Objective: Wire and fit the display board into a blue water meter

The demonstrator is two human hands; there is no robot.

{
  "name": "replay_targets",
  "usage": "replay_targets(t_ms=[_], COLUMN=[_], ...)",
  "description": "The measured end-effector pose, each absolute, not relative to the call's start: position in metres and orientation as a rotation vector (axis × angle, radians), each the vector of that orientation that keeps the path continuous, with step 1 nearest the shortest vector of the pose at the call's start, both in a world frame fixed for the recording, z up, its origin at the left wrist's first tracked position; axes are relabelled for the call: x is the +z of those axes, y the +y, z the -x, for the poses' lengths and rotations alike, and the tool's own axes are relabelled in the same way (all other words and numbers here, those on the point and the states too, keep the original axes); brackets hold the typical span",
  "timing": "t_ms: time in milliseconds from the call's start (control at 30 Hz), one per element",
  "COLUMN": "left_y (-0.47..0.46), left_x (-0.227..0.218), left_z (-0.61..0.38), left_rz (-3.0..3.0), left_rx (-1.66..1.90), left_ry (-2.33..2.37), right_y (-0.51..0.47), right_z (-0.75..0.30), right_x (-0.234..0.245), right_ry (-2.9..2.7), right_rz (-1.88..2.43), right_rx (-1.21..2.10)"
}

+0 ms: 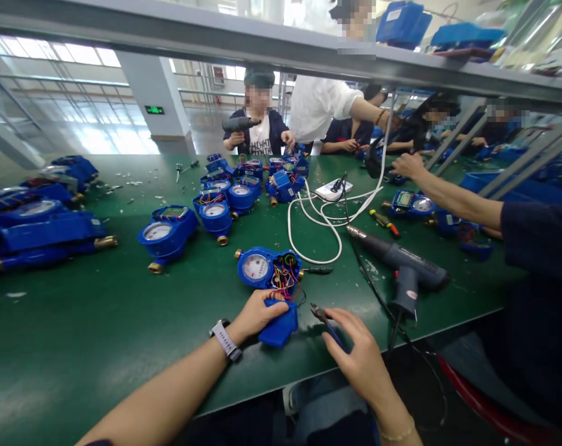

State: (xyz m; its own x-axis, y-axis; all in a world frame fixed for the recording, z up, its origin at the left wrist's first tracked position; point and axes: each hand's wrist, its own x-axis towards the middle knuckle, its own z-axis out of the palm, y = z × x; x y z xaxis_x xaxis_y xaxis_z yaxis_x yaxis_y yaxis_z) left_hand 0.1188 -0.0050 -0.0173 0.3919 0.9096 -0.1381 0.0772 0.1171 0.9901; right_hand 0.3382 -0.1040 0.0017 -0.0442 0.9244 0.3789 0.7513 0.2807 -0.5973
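Observation:
My left hand (257, 314), with a watch on its wrist, is closed on a blue plastic cover (281, 323). Thin coloured wires run from the cover to a water meter (257, 267) lying just beyond it. That meter's housing is uncovered, with red, yellow and black wires showing beside its round dial. To the right, my right hand (355, 347) holds a pair of cutting pliers (329, 323), their jaws pointing toward the cover and apart from the wires. A dark screwdriver (318, 271) rests on the table by the meter's brass end.
Blue water meters (214, 214) stand in the middle, with more piled at left (43, 217). A heat gun (406, 263) and its black cord lie at right, near a power strip (334, 189) with white cable. Co-workers sit opposite; one arm (457, 186) reaches in from the right. A shelf beam (262, 43) crosses overhead.

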Motion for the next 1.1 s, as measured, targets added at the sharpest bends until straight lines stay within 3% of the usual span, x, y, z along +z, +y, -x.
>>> replay_targets(t_ms=[200, 367, 1100], left_y=[-0.011, -0.012, -0.010], left_x=[-0.016, -0.019, -0.013], left_z=[-0.118, -0.117, -0.109], left_rz=[-1.422, -1.585, -1.854], left_rx=[0.768, 0.796, 0.835], left_ry=[0.986, 1.050, 1.046], right_y=[-0.109, -0.096, -0.067], right_z=[-0.334, -0.332, -0.336], right_x=[0.010, 0.024, 0.039], right_ry=[-2.067, -2.235, -2.574], right_rz=[1.404, 1.381, 1.321], right_rx=[-0.140, -0.296, -0.467])
